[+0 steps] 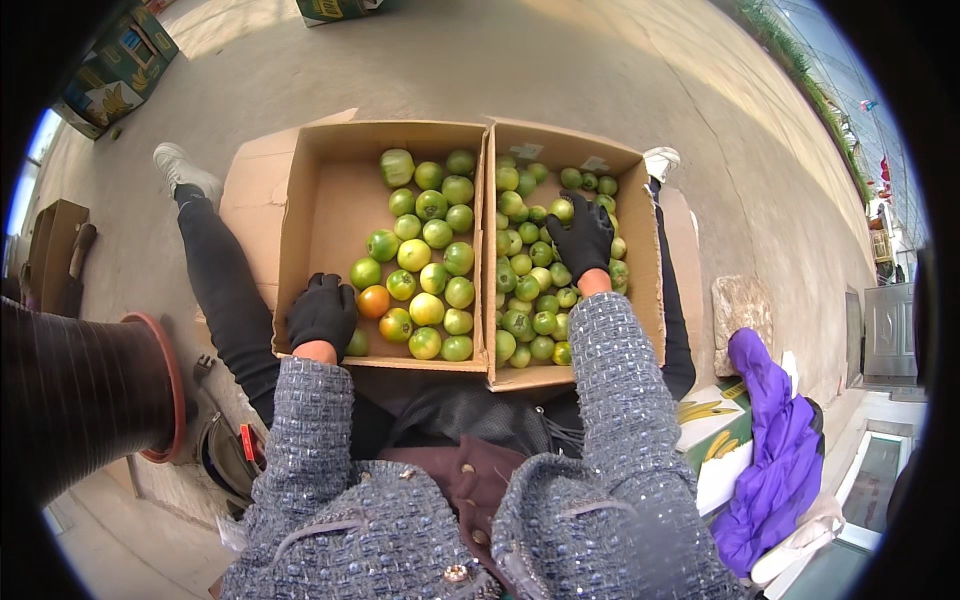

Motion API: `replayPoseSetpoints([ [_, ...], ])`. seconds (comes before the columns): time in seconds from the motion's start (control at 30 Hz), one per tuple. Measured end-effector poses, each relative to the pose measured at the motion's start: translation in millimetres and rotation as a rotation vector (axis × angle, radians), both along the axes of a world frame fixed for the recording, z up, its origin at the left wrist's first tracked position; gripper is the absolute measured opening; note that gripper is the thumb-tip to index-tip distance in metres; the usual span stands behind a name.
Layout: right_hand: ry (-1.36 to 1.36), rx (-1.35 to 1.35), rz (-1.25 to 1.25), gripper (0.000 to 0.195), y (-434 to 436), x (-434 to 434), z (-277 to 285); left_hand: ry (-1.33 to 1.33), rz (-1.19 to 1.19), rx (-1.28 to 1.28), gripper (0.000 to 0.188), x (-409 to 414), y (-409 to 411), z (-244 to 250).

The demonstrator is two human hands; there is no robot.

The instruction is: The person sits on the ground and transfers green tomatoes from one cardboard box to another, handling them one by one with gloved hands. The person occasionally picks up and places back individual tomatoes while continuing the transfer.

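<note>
Two open cardboard boxes stand side by side between my outstretched legs. My left hand (pixel 322 316), in a black glove, lies in the near left corner of the left box (pixel 300 225), next to a partly covered green tomato (pixel 358 343); what is under its palm is hidden. Large tomatoes, mostly green, fill that box's right part, with an orange one (pixel 373 301) near my hand. My right hand (pixel 583 236), gloved too, is over the smaller green tomatoes in the right box (pixel 654 285), its fingers at a yellow-green tomato (pixel 561 210). Whether it grips the tomato is unclear.
Flattened cardboard (pixel 255 202) lies under the boxes. A large dark ribbed pot with a reddish rim (pixel 176 390) is at the left. A printed banana carton (pixel 720 427) with purple cloth (pixel 776 465) stands at the right, near a stone-like block (pixel 739 319). More cartons (pixel 120 75) stand farther off.
</note>
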State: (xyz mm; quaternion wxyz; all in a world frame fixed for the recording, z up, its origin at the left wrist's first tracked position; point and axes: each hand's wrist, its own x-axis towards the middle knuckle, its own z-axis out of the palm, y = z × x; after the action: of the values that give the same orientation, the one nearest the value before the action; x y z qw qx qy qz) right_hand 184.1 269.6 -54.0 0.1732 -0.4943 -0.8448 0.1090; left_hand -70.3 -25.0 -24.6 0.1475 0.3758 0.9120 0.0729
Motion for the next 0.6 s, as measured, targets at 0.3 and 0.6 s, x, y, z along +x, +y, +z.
replayPoseSetpoints([
  [0.3, 0.681, 0.042, 0.452, 0.049, -125, -64, 81, -1.200, -0.073, 0.790, 0.052, 1, 0, 24],
  [0.6, 0.456, 0.006, 0.651, 0.049, -167, -85, 73, -1.161, -0.054, 0.805, 0.049, -2, -7, 21],
])
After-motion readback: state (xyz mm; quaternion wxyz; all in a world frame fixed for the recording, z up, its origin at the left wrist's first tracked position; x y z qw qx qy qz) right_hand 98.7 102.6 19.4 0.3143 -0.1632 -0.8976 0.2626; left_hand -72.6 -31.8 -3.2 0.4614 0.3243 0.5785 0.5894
